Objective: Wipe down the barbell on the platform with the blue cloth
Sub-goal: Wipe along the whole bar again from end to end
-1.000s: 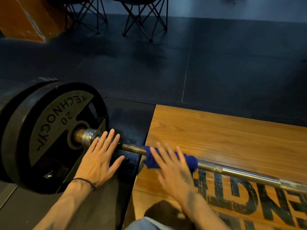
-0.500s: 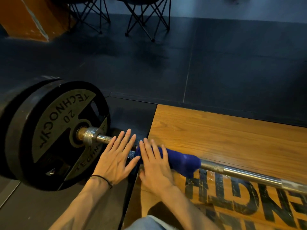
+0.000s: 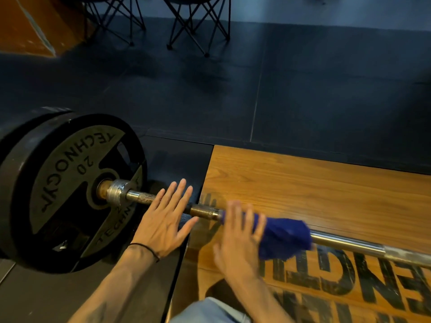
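Observation:
The barbell (image 3: 345, 241) lies across the wooden platform (image 3: 303, 190), its shaft rusty near the left collar and shiny to the right. A blue cloth (image 3: 284, 238) is draped over the shaft. My right hand (image 3: 238, 238) presses flat on the cloth's left part, fingers straight and motion-blurred. My left hand (image 3: 165, 220) lies flat on the shaft between the cloth and the collar, fingers spread. A black 20 kg plate (image 3: 58, 183) is loaded on the left end.
Black rubber flooring (image 3: 303, 89) surrounds the platform. Two folding chairs (image 3: 198, 26) stand at the back, with an orange wooden box (image 3: 28, 26) at the back left. My knee (image 3: 210, 311) shows at the bottom edge. Black lettering (image 3: 349, 276) marks the wood.
My right hand slid the blue cloth left towards the collar, then back right along the shaft. My left hand shifted slightly right and stays flat on the bar.

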